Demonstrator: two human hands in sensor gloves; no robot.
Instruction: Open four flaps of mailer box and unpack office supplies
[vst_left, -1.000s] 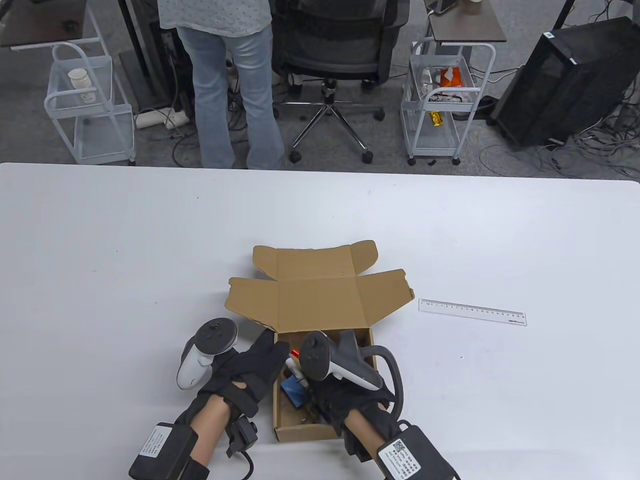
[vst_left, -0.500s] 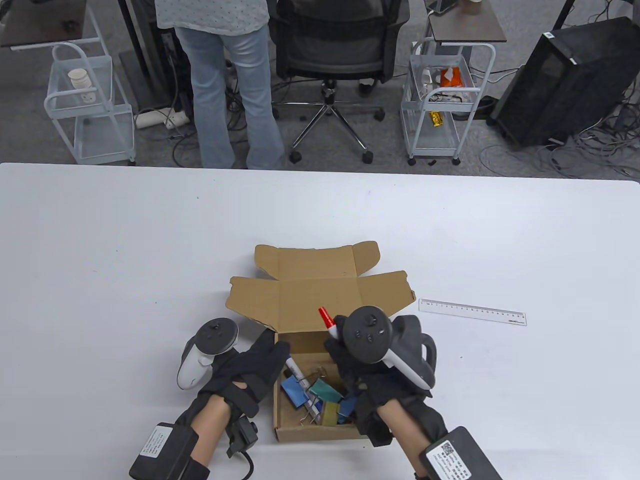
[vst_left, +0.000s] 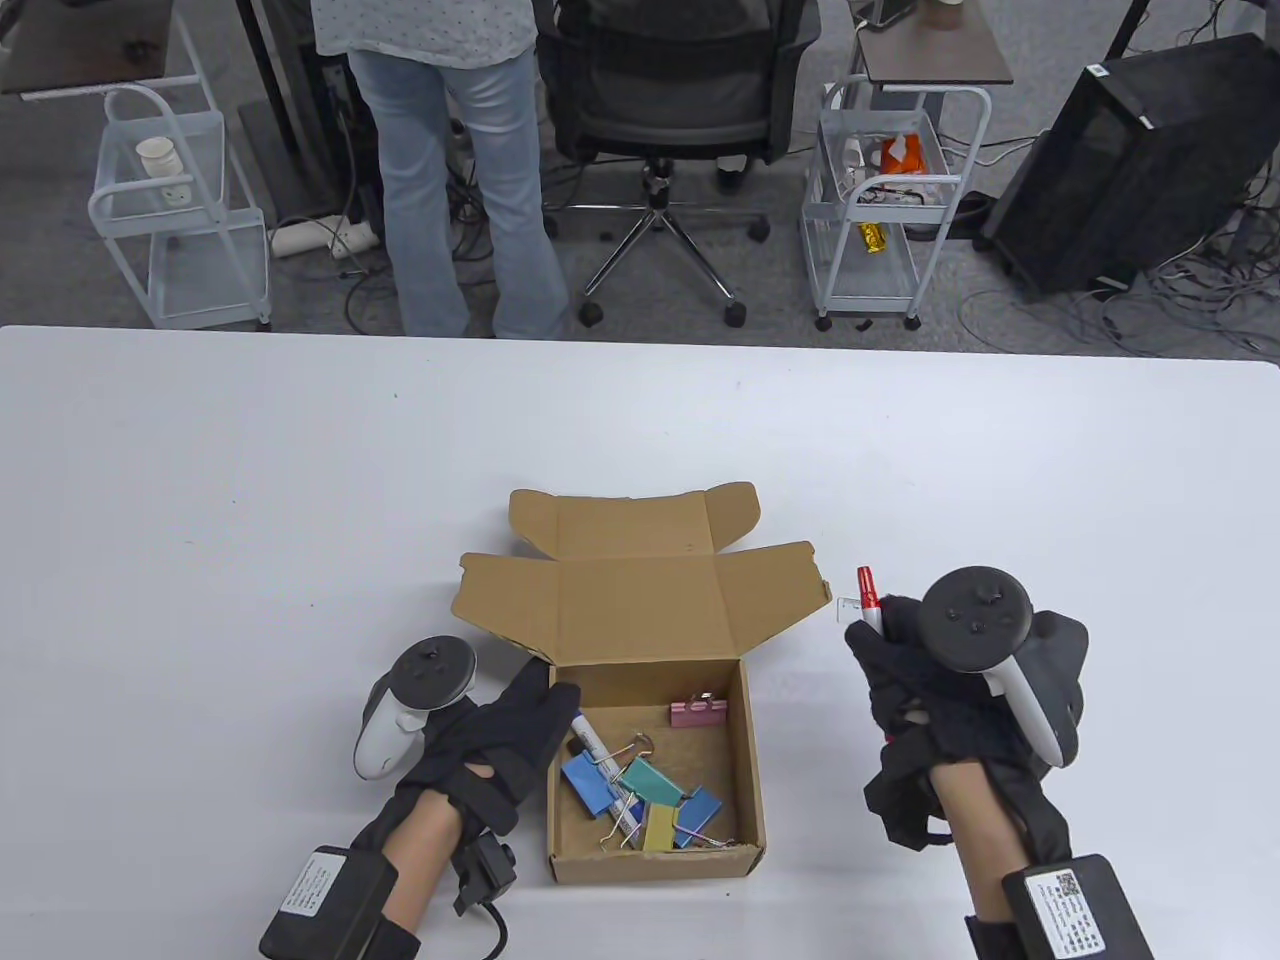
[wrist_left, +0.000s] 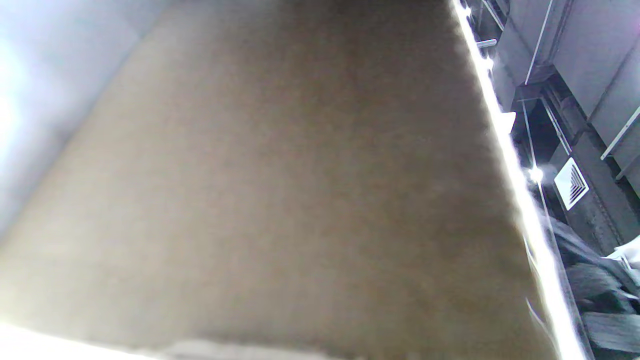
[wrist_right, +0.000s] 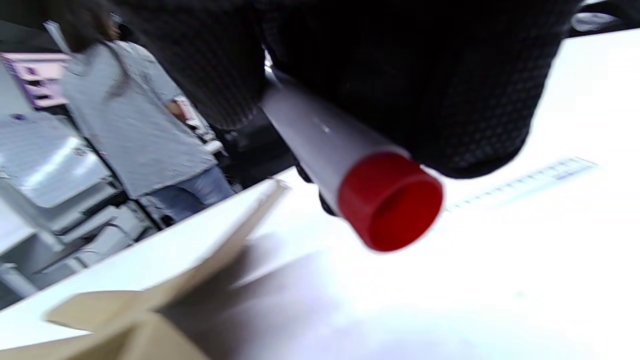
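Note:
The brown mailer box sits open near the table's front edge, its lid and flaps folded back. Inside lie several coloured binder clips, a pink clip and a white marker. My left hand rests against the box's left wall; the left wrist view shows only close cardboard. My right hand is to the right of the box, above the table, and grips a white marker with a red cap, which also shows in the right wrist view.
A clear ruler lies on the table right of the box, partly under my right hand. Past the far edge stand a person, an office chair and wire carts.
My right hand lifted the red-capped marker out of the box and carried it right, over the ruler's left end. The box contents are now uncovered. The left hand has not moved.

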